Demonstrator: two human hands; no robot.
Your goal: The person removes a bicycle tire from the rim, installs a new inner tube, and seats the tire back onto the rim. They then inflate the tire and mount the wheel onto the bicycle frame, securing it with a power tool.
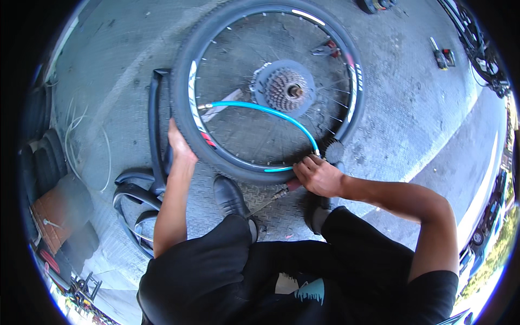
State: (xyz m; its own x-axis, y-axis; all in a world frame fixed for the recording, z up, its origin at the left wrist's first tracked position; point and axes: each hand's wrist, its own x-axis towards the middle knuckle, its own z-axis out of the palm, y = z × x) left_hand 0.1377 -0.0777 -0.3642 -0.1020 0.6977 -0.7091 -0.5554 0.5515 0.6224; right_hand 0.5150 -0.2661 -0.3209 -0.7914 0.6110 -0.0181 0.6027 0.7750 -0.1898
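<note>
A bicycle wheel with a black tyre and a cassette of sprockets lies before me. My left hand grips the tyre at its left side; some fingertips are hidden. My right hand is closed around a tyre inflator at the wheel's near right edge. The inflator's reddish end shows below the fingers, and a round dark part with a ridged rim is beside the hand. From there a blue air hose curves across the spokes. Its brass end meets the rim's inner left side.
Black rubber tubes lie on the floor at left, beside a loop of thin pale cable. Red-handled pliers show through the spokes. Small tools lie far right. My shoe stands just below the wheel.
</note>
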